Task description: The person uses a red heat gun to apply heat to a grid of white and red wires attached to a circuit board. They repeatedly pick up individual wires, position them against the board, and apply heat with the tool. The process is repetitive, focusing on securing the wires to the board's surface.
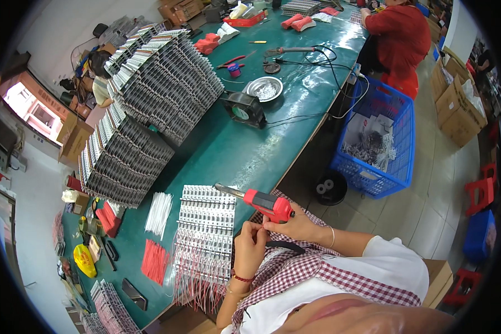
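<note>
While the right hand (299, 225) gripped a red and black gun-shaped tool (268, 206) near the centre of the frame, we saw its metal tip over the top edge of the wired boards (207, 214), which lay on the green table (217, 161) at lower centre-left. The left hand (249, 247) was just beside the right, fingertips drawn together; we could not tell whether they pinched anything. White wires (159, 216) and red wires (155, 261) lay left of the boards.
</note>
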